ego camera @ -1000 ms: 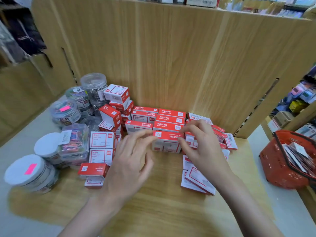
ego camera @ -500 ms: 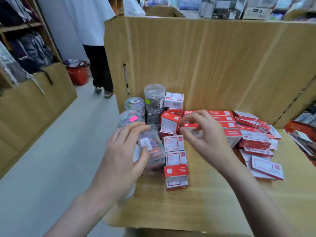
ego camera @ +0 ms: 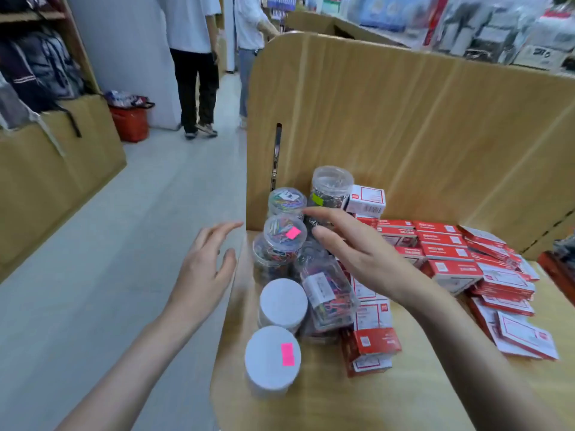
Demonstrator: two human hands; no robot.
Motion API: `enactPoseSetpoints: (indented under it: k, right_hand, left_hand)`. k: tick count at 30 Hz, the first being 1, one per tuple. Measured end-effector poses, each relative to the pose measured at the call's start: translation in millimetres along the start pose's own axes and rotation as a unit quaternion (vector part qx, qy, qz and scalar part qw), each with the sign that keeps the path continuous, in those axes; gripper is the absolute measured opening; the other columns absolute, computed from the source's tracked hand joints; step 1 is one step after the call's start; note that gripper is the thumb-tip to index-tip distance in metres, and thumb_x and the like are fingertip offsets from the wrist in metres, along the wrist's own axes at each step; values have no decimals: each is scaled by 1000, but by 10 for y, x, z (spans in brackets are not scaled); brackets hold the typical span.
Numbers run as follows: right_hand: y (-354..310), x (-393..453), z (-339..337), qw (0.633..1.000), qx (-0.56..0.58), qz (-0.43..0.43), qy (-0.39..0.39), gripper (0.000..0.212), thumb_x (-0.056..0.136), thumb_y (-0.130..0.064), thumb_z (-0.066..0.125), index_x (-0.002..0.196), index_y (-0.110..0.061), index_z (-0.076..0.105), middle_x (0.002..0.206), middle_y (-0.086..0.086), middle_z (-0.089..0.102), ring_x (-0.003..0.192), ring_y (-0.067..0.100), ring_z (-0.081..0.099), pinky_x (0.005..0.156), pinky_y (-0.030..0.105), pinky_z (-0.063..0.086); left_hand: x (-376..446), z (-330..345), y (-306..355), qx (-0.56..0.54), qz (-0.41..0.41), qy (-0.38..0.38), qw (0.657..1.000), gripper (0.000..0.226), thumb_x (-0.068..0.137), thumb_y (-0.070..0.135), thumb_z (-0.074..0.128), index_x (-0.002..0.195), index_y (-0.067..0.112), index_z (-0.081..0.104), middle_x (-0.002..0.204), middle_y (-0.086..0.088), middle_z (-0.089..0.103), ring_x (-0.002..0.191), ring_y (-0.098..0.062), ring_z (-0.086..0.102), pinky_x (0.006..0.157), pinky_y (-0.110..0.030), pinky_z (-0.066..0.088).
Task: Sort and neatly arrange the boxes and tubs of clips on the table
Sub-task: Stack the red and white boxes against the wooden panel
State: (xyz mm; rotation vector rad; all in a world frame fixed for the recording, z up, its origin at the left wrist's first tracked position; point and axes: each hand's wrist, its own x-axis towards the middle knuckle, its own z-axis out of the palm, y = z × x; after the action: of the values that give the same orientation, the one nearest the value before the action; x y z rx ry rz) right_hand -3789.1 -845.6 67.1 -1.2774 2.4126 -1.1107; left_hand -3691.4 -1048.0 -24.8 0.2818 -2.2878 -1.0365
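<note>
While reaching toward the clip tubs, both hands empty and spread, gripping nothing. Left hand (ego camera: 207, 269) out past the left edge of the table (ego camera: 311, 409), fingers straight and loose, apart from every tub; probably poised to close in from that side. Just right of it, a column of round tubs along the table's left edge: white-lidded tub with pink sticker (ego camera: 272, 360) nearest, second white-lidded tub (ego camera: 283, 303) behind it, then clear tub with pink sticker (ego camera: 284, 236), and two more clear tubs against the wooden back panel (ego camera: 404, 135). Square clear tub (ego camera: 326, 293) lying tilted beside the white lids, likely unsorted. Right hand (ego camera: 361, 256) over that cluster, fingers extended toward the clear tubs at the back; contact not certain. Right of the tubs, red-and-white boxes (ego camera: 445, 253) in rows near the panel, seemingly already grouped, with flatter packs (ego camera: 525, 337) scattered loosely at the far right, apparently awaiting arrangement.
</note>
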Motion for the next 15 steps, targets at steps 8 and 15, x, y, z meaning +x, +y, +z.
enactPoseSetpoints:
  k: [8,15]
  right_hand:
    - [-143,366,161,995,-33,87,-29,61,86,-53,23,138,-27,37,146,-10,33,133,-2,25,113,23,18]
    - [-188,520,250,987,-49,154,2,62,88,-58,22,132,-23,49,142,-14,37,129,-6,30,111,21,22]
  left_hand:
    - [369,199,-437,-25,16,-146,989,54,90,10,56,137,27,37,127,4,47,105,-7,53,89,-22,41]
    - [658,261,-664,-78,77,-210,972,54,86,20,63,136,26,41,131,2,50,114,-15,51,97,-37,44]
